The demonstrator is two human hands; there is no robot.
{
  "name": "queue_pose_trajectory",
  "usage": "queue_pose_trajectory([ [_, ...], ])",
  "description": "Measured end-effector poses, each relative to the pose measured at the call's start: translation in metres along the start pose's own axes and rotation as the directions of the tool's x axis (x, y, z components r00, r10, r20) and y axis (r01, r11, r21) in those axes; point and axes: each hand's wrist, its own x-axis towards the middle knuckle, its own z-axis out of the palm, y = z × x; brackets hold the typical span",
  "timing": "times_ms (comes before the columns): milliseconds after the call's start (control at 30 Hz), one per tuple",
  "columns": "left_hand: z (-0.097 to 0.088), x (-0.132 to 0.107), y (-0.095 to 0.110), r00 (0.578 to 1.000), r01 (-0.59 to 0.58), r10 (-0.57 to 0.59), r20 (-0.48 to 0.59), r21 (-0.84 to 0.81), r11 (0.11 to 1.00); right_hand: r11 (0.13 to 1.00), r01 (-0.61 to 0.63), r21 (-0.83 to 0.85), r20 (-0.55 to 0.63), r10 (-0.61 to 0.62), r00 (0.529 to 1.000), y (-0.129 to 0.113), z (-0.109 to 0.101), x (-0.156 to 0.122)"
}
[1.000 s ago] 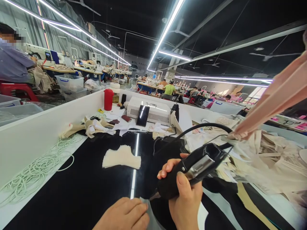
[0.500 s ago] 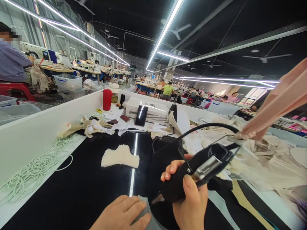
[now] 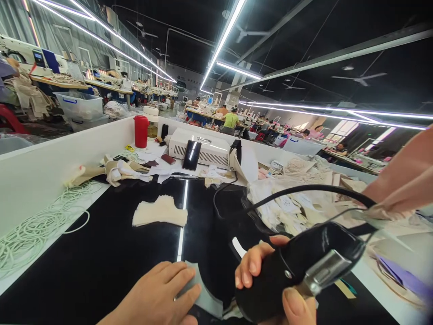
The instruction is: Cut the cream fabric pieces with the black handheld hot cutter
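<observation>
My right hand (image 3: 270,280) is closed around a black hand-held tool (image 3: 297,271) with a metal lever; its black cable (image 3: 304,192) arcs up and to the right. My left hand (image 3: 155,295) lies flat, fingers stretched, pressing a pale grey fabric piece (image 3: 199,293) on the black table (image 3: 101,262). The tool's lower end sits just right of that piece. A cream stack of cut fabric (image 3: 158,212) lies farther back on the black surface.
A coil of white cord (image 3: 37,225) lies at the left by the white wall. Behind stand a white machine (image 3: 206,151), a dark phone (image 3: 191,155) and a red cup (image 3: 141,131). Piled cream fabric pieces (image 3: 304,203) cover the right. People work at distant tables.
The view swung right and down. My right hand with the tool moved nearer and lower. My left hand slid forward, flatter on the grey piece.
</observation>
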Motion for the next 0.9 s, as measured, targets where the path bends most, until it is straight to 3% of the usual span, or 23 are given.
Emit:
queue_pose_trajectory([
  [67,-0.002,0.001,0.001,1.000,0.007,-0.007,-0.015,-0.006,1.000,1.000,0.014,-0.018,-0.010,-0.014,1.000,0.001,-0.006,0.002],
  [267,-0.004,0.001,0.002,0.999,0.005,-0.005,-0.049,-0.003,1.000,0.995,0.100,-0.017,0.117,-0.097,0.988,0.006,-0.019,0.008],
  [433,-0.007,0.011,0.004,0.998,-0.031,0.029,-0.054,-0.051,0.998,1.000,0.026,-0.016,-0.057,-0.027,0.998,0.003,-0.006,-0.001],
  [567,-0.007,0.023,0.009,0.998,-0.043,0.048,0.041,-0.118,0.992,1.000,0.012,-0.003,-0.081,-0.012,0.997,0.003,-0.001,-0.006],
  [667,0.003,0.027,0.011,0.994,-0.041,0.056,0.097,-0.150,0.988,1.000,0.005,-0.017,-0.092,-0.007,0.996,0.004,-0.002,-0.006],
  [800,0.024,0.027,0.013,0.998,-0.062,0.064,0.004,-0.186,0.981,1.000,0.006,-0.028,-0.098,-0.008,0.995,0.003,-0.004,-0.007],
  [900,0.030,0.026,0.015,0.998,-0.060,0.061,-0.001,-0.194,0.979,0.999,0.013,-0.029,-0.092,-0.016,0.996,0.001,-0.003,-0.007],
])
